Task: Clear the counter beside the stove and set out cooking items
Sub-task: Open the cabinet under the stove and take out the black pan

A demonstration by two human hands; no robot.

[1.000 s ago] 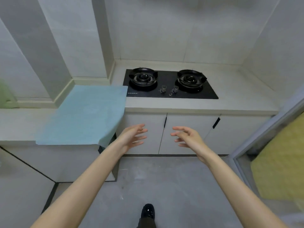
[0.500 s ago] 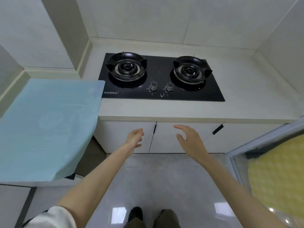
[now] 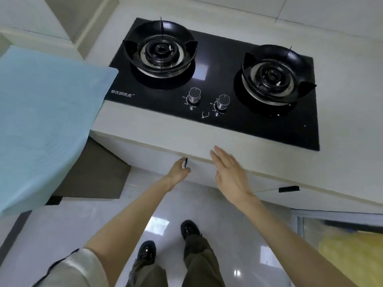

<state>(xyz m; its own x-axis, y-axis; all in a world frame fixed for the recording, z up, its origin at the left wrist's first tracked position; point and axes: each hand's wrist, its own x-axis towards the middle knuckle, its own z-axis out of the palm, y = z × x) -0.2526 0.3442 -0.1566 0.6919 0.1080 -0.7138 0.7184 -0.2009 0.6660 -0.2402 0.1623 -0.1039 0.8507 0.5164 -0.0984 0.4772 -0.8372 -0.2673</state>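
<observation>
The left hand (image 3: 177, 169) reaches a small black cabinet handle (image 3: 186, 163) just under the front edge of the pale stone counter (image 3: 157, 129), but its fingers are too hidden to tell whether they grip it. The right hand (image 3: 229, 172) hovers flat and empty over that edge, in front of the black glass two-burner stove (image 3: 217, 79). A light blue mat (image 3: 45, 112) overhangs the left counter's corner.

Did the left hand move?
Yes. The left hand moved forward to the black cabinet handle under the counter; earlier it was short of it.

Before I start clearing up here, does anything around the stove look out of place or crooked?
Yes: the blue mat left of the stove sits askew, its near right corner hanging unsupported over the gap beside the stove cabinet. The stove itself shows no spill or damage.
</observation>
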